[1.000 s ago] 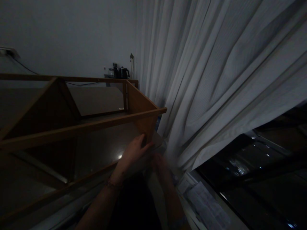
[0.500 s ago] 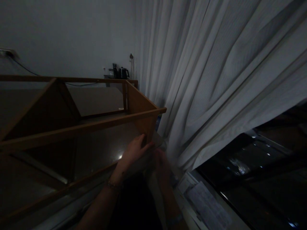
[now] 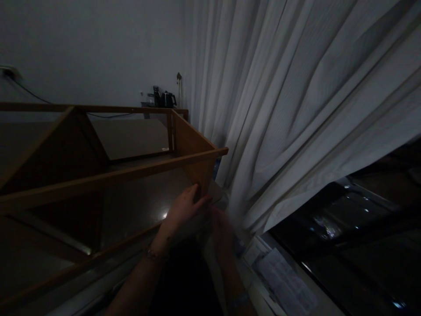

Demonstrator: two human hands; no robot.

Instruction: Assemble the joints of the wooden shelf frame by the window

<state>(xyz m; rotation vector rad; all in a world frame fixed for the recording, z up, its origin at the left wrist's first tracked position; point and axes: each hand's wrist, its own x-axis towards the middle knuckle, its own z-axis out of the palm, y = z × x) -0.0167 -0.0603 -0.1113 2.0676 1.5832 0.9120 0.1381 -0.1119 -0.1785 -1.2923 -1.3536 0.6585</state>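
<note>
A wooden furniture frame (image 3: 158, 165), brown with open sides and a few solid panels, stretches from the left to the middle of the view. My left hand (image 3: 186, 204) is closed round the lower part of its near right end, thumb pointing right and fingertips hidden behind the wood. Just to the right, my right hand (image 3: 221, 228) is beside the same corner, its fingers drawn together near my left thumb. Dim light and slight blur hide whatever they pinch. Below the frame lies a pale, shiny surface (image 3: 141, 202).
A white curtain (image 3: 256, 109) hangs close on the right. Beyond it is a dark window (image 3: 348, 237) with reflections. Papers (image 3: 286, 281) lie on a pale ledge at lower right. A black kettle (image 3: 168, 100) stands at the back by the wall. A cable (image 3: 31, 92) runs from a wall socket.
My right hand has shifted very slightly left at the corner. My left hand keeps its hold. The view has moved a little.
</note>
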